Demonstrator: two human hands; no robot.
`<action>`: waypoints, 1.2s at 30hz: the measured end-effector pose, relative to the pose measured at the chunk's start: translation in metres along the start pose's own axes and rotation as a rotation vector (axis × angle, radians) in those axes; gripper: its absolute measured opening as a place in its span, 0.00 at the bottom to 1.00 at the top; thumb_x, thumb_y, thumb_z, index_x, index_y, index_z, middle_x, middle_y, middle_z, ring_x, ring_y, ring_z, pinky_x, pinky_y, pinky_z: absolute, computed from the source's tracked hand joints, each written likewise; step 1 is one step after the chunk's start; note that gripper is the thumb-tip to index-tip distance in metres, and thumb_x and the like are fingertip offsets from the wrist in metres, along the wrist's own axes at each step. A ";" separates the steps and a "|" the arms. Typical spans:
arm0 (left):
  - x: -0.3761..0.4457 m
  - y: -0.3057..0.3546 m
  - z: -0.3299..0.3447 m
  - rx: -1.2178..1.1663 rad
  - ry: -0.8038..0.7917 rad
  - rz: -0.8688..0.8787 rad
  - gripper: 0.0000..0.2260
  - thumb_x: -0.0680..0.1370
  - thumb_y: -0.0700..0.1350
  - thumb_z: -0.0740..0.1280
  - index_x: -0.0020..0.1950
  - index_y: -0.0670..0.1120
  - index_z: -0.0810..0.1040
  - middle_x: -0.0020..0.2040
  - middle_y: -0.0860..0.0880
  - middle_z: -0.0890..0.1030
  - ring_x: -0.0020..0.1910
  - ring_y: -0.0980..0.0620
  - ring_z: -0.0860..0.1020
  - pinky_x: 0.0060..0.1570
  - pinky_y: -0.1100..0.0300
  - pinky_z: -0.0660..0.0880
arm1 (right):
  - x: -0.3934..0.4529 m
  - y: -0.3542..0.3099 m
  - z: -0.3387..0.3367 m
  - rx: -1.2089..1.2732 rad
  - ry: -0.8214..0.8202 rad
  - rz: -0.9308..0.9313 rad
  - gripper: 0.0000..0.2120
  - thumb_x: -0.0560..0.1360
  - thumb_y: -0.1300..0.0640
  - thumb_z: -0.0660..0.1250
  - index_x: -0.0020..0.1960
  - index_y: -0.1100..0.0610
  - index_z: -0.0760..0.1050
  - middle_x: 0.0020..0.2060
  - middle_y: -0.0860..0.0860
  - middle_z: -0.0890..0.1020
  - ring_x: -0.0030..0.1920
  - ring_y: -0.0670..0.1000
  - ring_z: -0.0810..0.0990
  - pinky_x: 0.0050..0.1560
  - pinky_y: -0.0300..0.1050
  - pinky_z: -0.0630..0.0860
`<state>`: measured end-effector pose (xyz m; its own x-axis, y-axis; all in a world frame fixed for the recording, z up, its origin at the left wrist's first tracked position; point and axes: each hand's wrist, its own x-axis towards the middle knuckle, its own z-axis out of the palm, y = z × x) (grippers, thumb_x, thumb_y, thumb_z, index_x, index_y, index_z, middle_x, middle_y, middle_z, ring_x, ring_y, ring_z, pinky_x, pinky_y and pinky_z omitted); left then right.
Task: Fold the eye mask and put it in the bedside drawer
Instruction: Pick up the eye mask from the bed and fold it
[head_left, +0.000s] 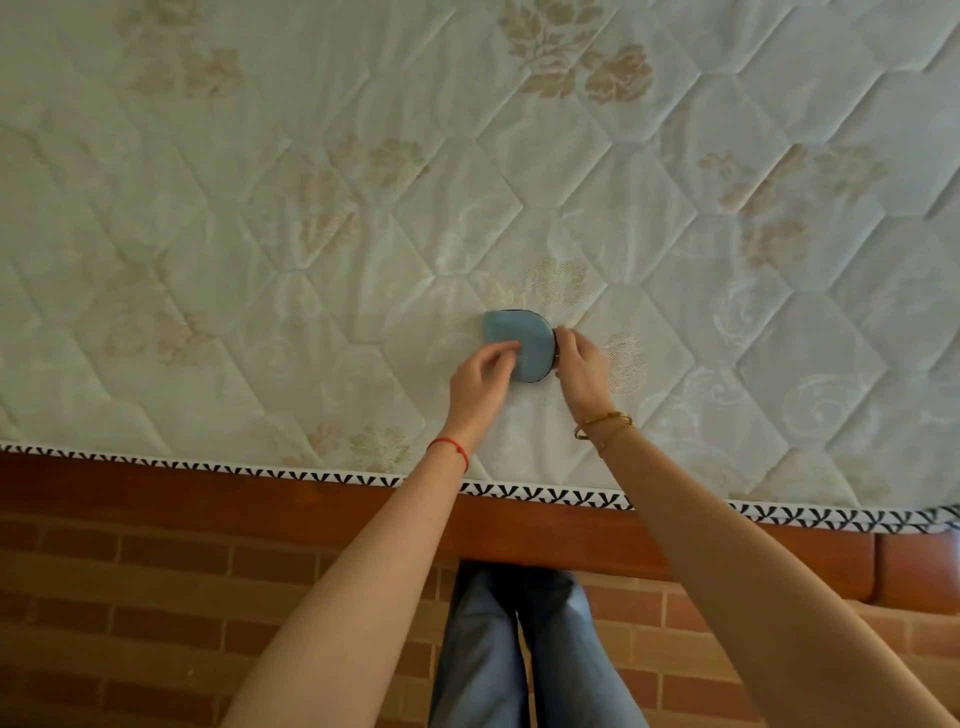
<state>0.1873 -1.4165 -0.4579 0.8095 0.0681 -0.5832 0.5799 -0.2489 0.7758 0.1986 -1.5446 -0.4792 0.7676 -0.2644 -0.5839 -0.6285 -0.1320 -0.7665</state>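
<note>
A blue eye mask with a dark edge lies folded in half on the quilted mattress, a half-round shape near the front edge. My left hand presses its fingertips on the mask's near left part. My right hand touches the mask's curved right edge, where a bit of dark strap shows under the fingers. No drawer is in view.
The mattress has a black-and-white piped border along its front. Below it runs a reddish wooden bed frame, then a brick-pattern floor. My legs in blue jeans stand against the frame.
</note>
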 end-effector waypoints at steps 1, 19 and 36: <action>0.000 0.000 0.002 0.037 -0.008 0.028 0.12 0.79 0.45 0.62 0.59 0.49 0.81 0.58 0.54 0.82 0.54 0.63 0.77 0.49 0.77 0.70 | 0.002 0.001 -0.004 -0.017 0.007 0.000 0.19 0.78 0.50 0.58 0.44 0.66 0.75 0.36 0.55 0.76 0.38 0.51 0.73 0.39 0.47 0.69; 0.028 -0.020 -0.002 0.160 0.133 -0.119 0.16 0.75 0.44 0.70 0.62 0.43 0.79 0.57 0.45 0.83 0.49 0.56 0.77 0.54 0.63 0.72 | 0.030 0.016 -0.002 -0.355 0.043 0.023 0.08 0.70 0.61 0.67 0.48 0.62 0.77 0.42 0.55 0.79 0.42 0.53 0.76 0.38 0.42 0.70; -0.107 0.069 -0.042 -0.190 -0.132 -0.136 0.17 0.73 0.40 0.72 0.61 0.43 0.75 0.57 0.41 0.81 0.57 0.46 0.80 0.55 0.56 0.78 | -0.121 -0.065 -0.083 0.335 -0.096 0.112 0.14 0.72 0.68 0.69 0.58 0.67 0.76 0.45 0.58 0.82 0.47 0.55 0.82 0.44 0.38 0.81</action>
<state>0.1443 -1.4005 -0.3319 0.7112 -0.0417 -0.7017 0.6993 -0.0590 0.7124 0.1360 -1.5835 -0.3366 0.7144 -0.1669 -0.6795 -0.6456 0.2170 -0.7321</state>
